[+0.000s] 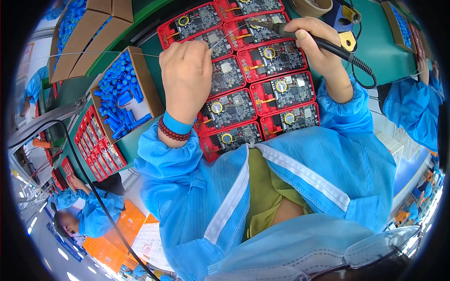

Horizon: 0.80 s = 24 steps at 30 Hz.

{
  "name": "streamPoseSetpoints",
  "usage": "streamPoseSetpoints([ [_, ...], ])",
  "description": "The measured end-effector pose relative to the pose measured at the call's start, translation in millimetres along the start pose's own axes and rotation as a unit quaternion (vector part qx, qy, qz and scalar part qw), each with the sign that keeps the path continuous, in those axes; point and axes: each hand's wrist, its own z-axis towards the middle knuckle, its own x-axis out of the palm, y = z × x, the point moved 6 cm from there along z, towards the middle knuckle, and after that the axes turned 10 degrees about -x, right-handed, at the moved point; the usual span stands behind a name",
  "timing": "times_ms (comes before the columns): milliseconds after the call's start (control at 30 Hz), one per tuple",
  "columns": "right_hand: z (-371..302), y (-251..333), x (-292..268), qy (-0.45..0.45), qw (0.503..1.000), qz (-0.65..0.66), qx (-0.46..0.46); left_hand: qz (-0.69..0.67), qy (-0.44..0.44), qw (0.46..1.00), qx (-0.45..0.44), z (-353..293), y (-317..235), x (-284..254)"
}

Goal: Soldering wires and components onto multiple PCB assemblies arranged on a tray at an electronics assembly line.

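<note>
My left hand [187, 70] is closed, pinching a thin strand of solder wire [222, 39]; the wire also trails away to the left behind the hand. In my right hand [321, 42] is a soldering iron [338, 50], gripped by its dark handle. Its tip and the wire's end come close together over a board near the top of the right column; whether they touch, I cannot tell. Below both hands, red frames [253, 85] in two columns hold green-black circuit boards [281, 57], several with a round yellow-rimmed coin cell [281, 86].
Left of the frames stands a cardboard box [151, 82] of blue cylinders [117, 75], beside red board panels [101, 150]. A yellow sponge [347, 41] and a round beige container [311, 7] sit at upper right. A black cable [79, 159] curves along the left. Other people in blue work on both sides.
</note>
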Motion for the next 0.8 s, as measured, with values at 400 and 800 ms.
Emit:
streamPoseSetpoints([
  [400, -3, 3, 0, -0.005, 1.000, 0.002, -0.005, -0.004, -0.010, 1.000, 0.003, 0, -5, -4],
  [800, -19, 39, -29, -0.036, 0.999, 0.023, 0.011, -0.089, 0.036, 0.991, -0.089, -41, -21, -26],
])
